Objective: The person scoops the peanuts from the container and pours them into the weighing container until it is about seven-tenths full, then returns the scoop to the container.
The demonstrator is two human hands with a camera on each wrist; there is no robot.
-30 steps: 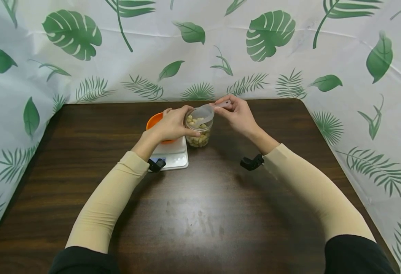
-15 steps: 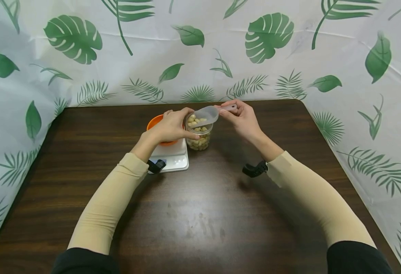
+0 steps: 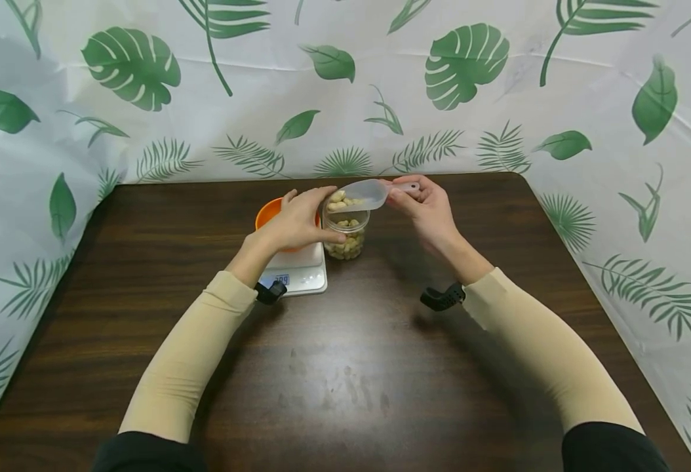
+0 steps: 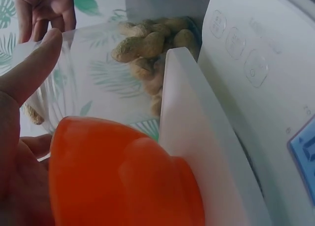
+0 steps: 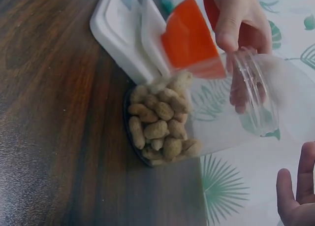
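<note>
My left hand (image 3: 297,221) grips a clear plastic jar (image 5: 211,122) near its neck, thumb on the near side. Peanuts in their shells (image 5: 156,129) fill the lower part of the jar. With its fingers, my right hand (image 3: 431,211) pinches the handle of a translucent scoop (image 3: 370,194), tilted over the jar's mouth with a few peanuts (image 3: 341,199) in it. An orange bowl (image 4: 118,172) sits on a white kitchen scale (image 3: 309,282) just left of the jar, partly hidden by my left hand.
The scale's small display (image 3: 280,280) faces me and shows digits. Everything stands near the far edge of a dark wooden table (image 3: 345,367). Behind it hangs a white leaf-print curtain (image 3: 381,65).
The scoop has risen from inside the jar and shifted right, bringing up peanuts. My right hand has moved right with it. My left hand stays on the jar.
</note>
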